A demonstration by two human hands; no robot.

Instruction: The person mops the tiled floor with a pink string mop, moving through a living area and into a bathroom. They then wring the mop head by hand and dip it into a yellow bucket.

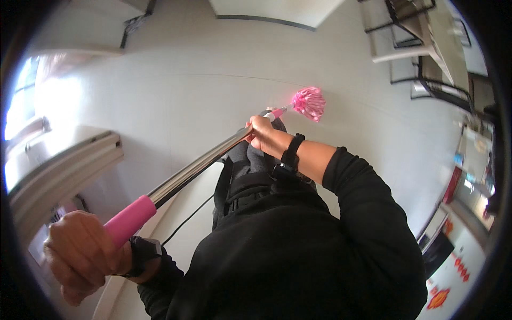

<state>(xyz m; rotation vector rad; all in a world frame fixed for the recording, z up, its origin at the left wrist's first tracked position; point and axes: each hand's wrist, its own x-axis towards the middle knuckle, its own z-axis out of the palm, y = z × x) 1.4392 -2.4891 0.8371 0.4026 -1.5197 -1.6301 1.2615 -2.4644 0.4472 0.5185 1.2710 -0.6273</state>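
Observation:
A mop with a shiny metal pole [200,163] slants across my body from lower left to upper right. My left hand [82,254] is closed around its pink handle grip [130,220] at the near end. Farther down, my right hand [261,131] wraps the pole just above a white and pink collar [276,114]. The mop's pink strand head [310,104] rests on or just over the pale floor [192,104], ahead and to the right of my feet. Black bands circle both my wrists.
A table [440,44] and dark-framed chairs [440,86] stand at the upper right. On the left is a pale cabinet or counter [68,164] near a bright window [24,96]. A white block-like furnishing [272,12] with a dark base edge sits at the top.

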